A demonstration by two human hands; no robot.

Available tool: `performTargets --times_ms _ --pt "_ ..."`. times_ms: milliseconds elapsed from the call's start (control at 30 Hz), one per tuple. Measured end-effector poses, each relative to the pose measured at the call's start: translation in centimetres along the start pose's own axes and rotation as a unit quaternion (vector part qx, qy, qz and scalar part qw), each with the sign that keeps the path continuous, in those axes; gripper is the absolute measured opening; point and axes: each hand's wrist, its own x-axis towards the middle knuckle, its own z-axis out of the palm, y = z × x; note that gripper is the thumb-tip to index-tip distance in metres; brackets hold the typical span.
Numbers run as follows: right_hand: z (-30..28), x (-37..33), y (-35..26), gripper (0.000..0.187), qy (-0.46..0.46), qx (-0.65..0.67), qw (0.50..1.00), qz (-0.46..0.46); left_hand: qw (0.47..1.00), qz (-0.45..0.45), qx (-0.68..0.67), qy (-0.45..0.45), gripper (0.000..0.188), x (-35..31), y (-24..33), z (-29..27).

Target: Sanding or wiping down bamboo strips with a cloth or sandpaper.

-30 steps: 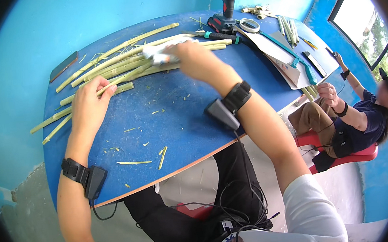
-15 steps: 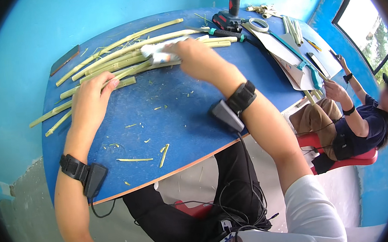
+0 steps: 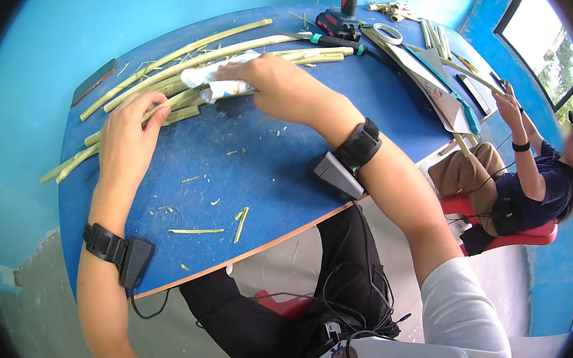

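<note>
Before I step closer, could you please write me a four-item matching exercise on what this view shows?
Column one
1. Left hand
2. White cloth
3. Cordless drill
4. Dark flat bar

Column two
A. bunched in the right hand
B. lying at the far left of the blue table
C. gripping a pale green stalk
D. standing upright, black and red

Pairs: 1-C, 2-A, 3-D, 4-B

Room over near blue tabletop [image 3: 280, 179], stalks [image 3: 221, 50] and upright drill [image 3: 350, 1] behind.
</note>
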Motion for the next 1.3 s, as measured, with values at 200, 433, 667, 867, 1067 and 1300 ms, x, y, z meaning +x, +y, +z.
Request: performTargets --times_ms 200,433,667,867,1067,1300 --pt "-0.5 -0.8 1.6 0.054 0.005 -0.057 0.996 0.061 0.985 -0.105 0.094 -0.099 0.024 0.5 1.4 -1.2" --pt "-0.9 -1.4 2.8 0.035 0.038 -0.097 0.991 0.08 0.998 0.051 0.01 -0.023 0.023 0.0 0.3 0.0" --pt "-1.5 -1.1 0.6 0.058 -0.006 -0.002 1.0 0.009 0.996 -0.037 0.045 -0.069 0.019 0.1 2.7 -1.2" --pt "-1.0 -1.4 0.7 0.061 0.016 0.035 0.999 -0.032 0.999 0.041 0.007 -0.025 0.017 -0.5 1.7 -0.3" --pt "-2.1 -1.7 2.2 0.047 -0.017 -0.04 0.998 0.055 0.996 -0.036 -0.001 -0.082 0.018 0.1 2.7 -0.7" --pt "-0.8 -1.1 0.2 0.06 -0.009 0.065 0.996 -0.062 0.986 -0.046 0.03 -0.159 0.02 0.4 3.0 -0.7"
